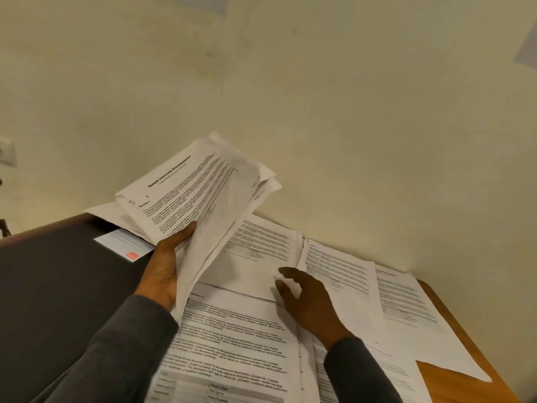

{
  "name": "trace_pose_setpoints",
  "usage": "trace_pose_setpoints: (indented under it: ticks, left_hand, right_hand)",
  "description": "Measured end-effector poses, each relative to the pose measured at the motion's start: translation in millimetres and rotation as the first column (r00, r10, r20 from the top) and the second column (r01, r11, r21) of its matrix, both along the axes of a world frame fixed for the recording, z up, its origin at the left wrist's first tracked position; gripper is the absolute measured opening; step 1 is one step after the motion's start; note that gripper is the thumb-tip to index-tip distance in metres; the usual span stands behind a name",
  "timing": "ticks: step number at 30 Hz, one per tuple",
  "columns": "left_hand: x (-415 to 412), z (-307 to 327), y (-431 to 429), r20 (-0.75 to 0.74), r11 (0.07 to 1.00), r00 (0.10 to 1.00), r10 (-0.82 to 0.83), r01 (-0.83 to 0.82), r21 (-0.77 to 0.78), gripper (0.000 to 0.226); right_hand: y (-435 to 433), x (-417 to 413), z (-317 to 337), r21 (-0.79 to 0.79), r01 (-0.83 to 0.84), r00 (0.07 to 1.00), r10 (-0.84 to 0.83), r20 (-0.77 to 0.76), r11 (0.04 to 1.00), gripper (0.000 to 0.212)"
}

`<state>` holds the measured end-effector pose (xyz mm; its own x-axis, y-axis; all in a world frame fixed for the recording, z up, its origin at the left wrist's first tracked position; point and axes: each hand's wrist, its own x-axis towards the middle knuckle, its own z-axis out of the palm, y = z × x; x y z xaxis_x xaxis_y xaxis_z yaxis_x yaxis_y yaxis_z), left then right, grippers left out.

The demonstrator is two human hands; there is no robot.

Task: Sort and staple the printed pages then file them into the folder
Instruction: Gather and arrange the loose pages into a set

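My left hand [162, 269] grips a bundle of printed pages [191, 193] and holds it up off the table; the top sheet is headed "Sample Internship Documentation". My right hand [305, 301] hovers with relaxed, spread fingers over loose printed sheets [255, 248] that lie spread on the wooden table [453, 382], its fingertips at or just above the paper. More printed pages [343, 271] lie to the right, and a large one [232, 338] lies near me. A dark folder [58, 280] with a white label [125, 242] lies on the left. No stapler is in view.
A plain cream wall [319, 97] stands right behind the table. A wall socket [7, 152] sits at the far left. Bare wood shows at the table's right corner, past the outermost sheet [412, 309].
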<state>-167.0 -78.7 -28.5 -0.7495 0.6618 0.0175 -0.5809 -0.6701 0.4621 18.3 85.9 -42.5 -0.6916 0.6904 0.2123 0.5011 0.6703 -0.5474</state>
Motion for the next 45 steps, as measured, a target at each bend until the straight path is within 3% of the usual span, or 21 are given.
trace_pose_setpoints:
  ticks: [4, 9, 13, 16, 19, 23, 27, 32, 35, 37, 39, 45]
  left_hand:
    - [-1, -1, 2, -0.024, 1.0, 1.0, -0.018, 0.018, 0.021, 0.034]
    - [-7, -6, -2, -0.026, 0.996, 0.997, -0.07, 0.072, 0.053, 0.016]
    - [-4, -4, -2, 0.003, 0.995, 0.999, -0.045, 0.044, 0.087, 0.019]
    - [1, 2, -2, 0.029, 0.994, 1.0, -0.002, -0.001, 0.107, 0.029]
    - [2, 2, -3, 0.015, 0.994, 1.0, 0.02, -0.022, 0.108, 0.039]
    - [3, 3, -4, -0.017, 0.998, 1.0, -0.016, 0.017, 0.065, 0.021]
    - [6, 3, -5, 0.023, 0.997, 0.999, -0.023, 0.021, 0.073, 0.019]
    - [19, 18, -8, 0.059, 0.992, 0.998, 0.023, -0.03, 0.12, 0.021]
    - [21, 20, -10, 0.049, 0.992, 0.998, 0.049, -0.054, 0.115, 0.018]
    - [18, 18, -9, 0.042, 0.995, 0.998, 0.041, -0.045, 0.094, 0.017]
    - [16, 15, -8, 0.051, 0.997, 0.998, 0.022, -0.025, 0.069, 0.016]
    - [12, 8, -3, -0.013, 0.999, 0.999, -0.05, 0.049, -0.018, 0.017]
  right_hand:
    - [-8, -12, 2, 0.108, 0.064, 0.976, -0.085, 0.202, 0.992, 0.051]
    - [-3, -12, 2, 0.205, 0.162, 0.944, -0.213, 0.254, 0.965, 0.059]
    - [0, -26, 7, 0.151, 0.192, 0.861, -0.241, 0.448, 0.97, 0.084]
    - [0, -36, 3, 0.15, 0.193, 0.856, -0.242, 0.456, 0.97, 0.082]
    - [-2, -40, -1, 0.203, 0.205, 0.877, -0.271, 0.397, 0.958, 0.07]
    - [1, -45, -6, 0.206, 0.236, 0.906, -0.291, 0.307, 0.95, 0.048]
    - [4, -47, 8, -0.072, 0.27, 0.954, -0.277, -0.114, 0.96, 0.03]
    - [2, -30, 53, -0.318, 0.164, 0.827, -0.306, -0.472, 0.934, 0.016]
    - [4, -11, 67, -0.542, 0.086, 0.676, -0.448, -0.585, 0.836, 0.009]
    - [6, 3, 70, -0.658, -0.024, 0.6, -0.516, -0.611, 0.752, 0.025]
    - [8, 19, 65, -0.702, -0.087, 0.593, -0.529, -0.607, 0.707, 0.039]
    - [12, 42, 33, -0.696, -0.265, 0.51, -0.515, -0.689, 0.668, 0.045]
